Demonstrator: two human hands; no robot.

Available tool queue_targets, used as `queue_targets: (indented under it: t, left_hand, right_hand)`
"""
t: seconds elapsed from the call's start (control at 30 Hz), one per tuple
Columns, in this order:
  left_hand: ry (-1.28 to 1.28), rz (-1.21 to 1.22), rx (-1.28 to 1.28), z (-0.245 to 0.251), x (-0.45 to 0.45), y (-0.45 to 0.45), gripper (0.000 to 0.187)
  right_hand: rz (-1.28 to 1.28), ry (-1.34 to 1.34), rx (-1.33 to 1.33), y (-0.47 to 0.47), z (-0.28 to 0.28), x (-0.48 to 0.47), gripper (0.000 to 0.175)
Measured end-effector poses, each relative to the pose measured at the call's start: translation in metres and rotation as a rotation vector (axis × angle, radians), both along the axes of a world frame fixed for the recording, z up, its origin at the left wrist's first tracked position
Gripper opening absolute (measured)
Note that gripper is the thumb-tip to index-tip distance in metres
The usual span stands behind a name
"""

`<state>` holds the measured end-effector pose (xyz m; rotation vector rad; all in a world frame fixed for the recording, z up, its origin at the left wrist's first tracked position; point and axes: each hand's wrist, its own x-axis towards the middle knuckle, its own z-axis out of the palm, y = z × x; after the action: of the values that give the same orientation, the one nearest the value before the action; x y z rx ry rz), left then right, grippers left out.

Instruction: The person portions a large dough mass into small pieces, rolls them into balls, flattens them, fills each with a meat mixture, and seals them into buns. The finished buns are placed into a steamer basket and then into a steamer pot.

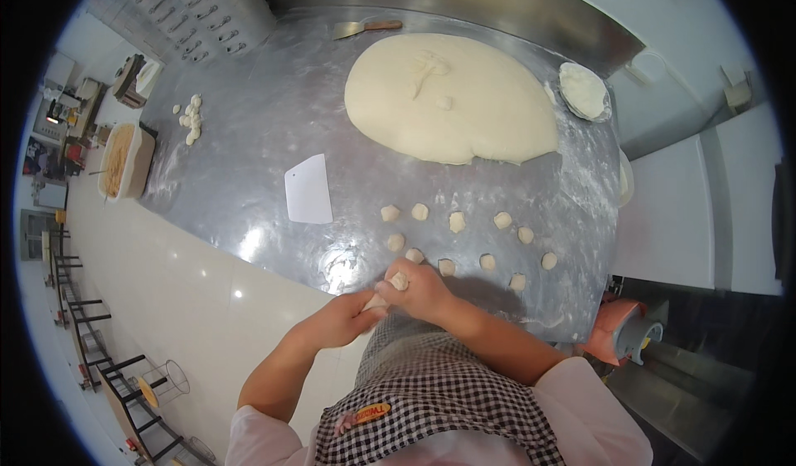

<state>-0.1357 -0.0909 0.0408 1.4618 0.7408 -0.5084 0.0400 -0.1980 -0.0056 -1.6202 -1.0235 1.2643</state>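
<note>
My left hand point(341, 320) grips a strand of dough point(375, 302) just off the front edge of the metal table. Close beside it, my right hand point(424, 292) is closed around the same strand, and a rounded dough end point(398, 280) pokes out between thumb and fingers. Beyond my hands, several small dough pieces point(457, 221) lie spaced apart on the floured steel table point(261, 105). One piece point(414, 255) sits right behind my right hand. A large slab of dough point(460, 99) rests further back.
A white plastic dough scraper point(309, 189) lies left of centre. At the back is a wooden-handled metal scraper point(367, 27). A bowl of flour point(583, 91) stands at the back right. Small dough balls point(191, 119) cluster far left, near a tub of filling point(126, 161).
</note>
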Motion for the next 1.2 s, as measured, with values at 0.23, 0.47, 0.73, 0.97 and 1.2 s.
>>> queue_targets:
  t: [0.23, 0.47, 0.73, 0.97, 1.2]
  left_hand:
    - [-0.242, 0.174, -0.013, 0.032, -0.015, 0.043, 0.041]
    - [-0.320, -0.345, 0.931, -0.094, -0.003, 0.097, 0.062]
    - [-0.142, 0.208, 0.577, -0.123, -0.049, 0.277, 0.065]
    - [-0.528, -0.154, 0.883, -0.114, -0.040, 0.234, 0.074]
    - [-0.453, -0.233, 1.072, -0.145, -0.079, 0.205, 0.051]
  right_hand:
    - [-0.086, -0.210, -0.202, -0.032, -0.021, 0.016, 0.028]
    - [-0.337, -0.197, -0.232, -0.010, -0.025, -0.035, 0.040]
    - [-0.535, -0.313, -0.411, 0.051, -0.019, -0.078, 0.041]
    - [-0.737, -0.487, -0.348, 0.126, -0.035, -0.093, 0.012]
    - [-0.590, -0.444, 0.007, 0.159, -0.056, -0.075, 0.038]
